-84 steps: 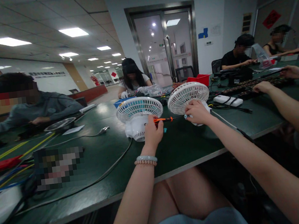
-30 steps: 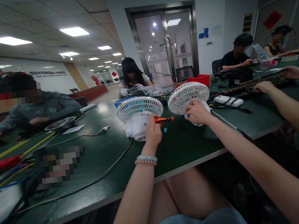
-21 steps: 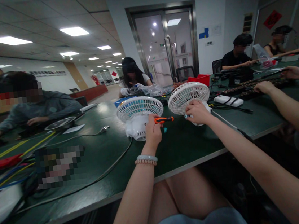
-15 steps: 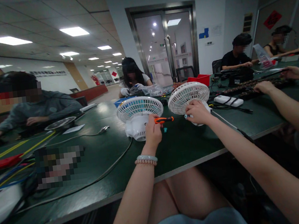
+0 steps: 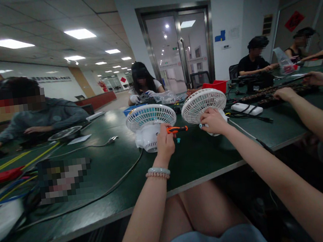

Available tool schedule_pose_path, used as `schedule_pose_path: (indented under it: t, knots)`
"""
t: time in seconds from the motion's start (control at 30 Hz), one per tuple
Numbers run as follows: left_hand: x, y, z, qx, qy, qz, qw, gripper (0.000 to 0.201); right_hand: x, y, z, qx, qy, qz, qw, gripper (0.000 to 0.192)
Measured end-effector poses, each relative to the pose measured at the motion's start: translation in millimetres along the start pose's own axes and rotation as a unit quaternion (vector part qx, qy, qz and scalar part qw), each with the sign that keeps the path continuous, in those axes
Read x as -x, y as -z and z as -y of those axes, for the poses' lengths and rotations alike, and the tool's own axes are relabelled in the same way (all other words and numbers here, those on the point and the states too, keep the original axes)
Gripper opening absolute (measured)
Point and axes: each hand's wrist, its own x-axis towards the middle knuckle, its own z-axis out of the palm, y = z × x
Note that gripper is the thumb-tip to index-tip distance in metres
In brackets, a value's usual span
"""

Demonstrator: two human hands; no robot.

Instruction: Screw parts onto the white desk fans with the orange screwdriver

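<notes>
Dim room, bright ceiling panels, warped edges

The orange-handled screwdriver [image 5: 176, 129] lies level in the air, its tip pointing to 3 o'clock. At its 3 o'clock stands a small white fan [image 5: 203, 104], tilted, the round grille facing up. A second white fan [image 5: 150, 122] stands at its 9 o'clock.

**Open office, dark green tables, lights on overhead**

A long dark green table [image 5: 101, 159] runs across the room, another [image 5: 301, 107] off to the right. Ceiling panels [image 5: 80, 33] glow bright above. Straight ahead, a steel-framed glass door [image 5: 180, 48] stands in a white wall [image 5: 225, 15]. A red ornament [image 5: 293, 20] hangs on the right partition.
</notes>
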Motion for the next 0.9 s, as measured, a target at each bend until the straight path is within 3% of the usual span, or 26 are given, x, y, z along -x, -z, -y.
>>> schedule_pose_path:
  t: [0.5, 0.9]
  knots:
    - [0.0, -1.0, -6.0, 0.005, 0.024, -0.016, 1.0, 0.022, 0.6, 1.2, 0.6, 0.002, 0.004, -0.001, 1.0, 0.022]
    - [0.0, -0.6, -2.8, 0.001, 0.017, 0.002, 1.0, 0.019, 0.9, 0.6, 1.0, 0.007, -0.001, -0.001, 1.0, 0.022]
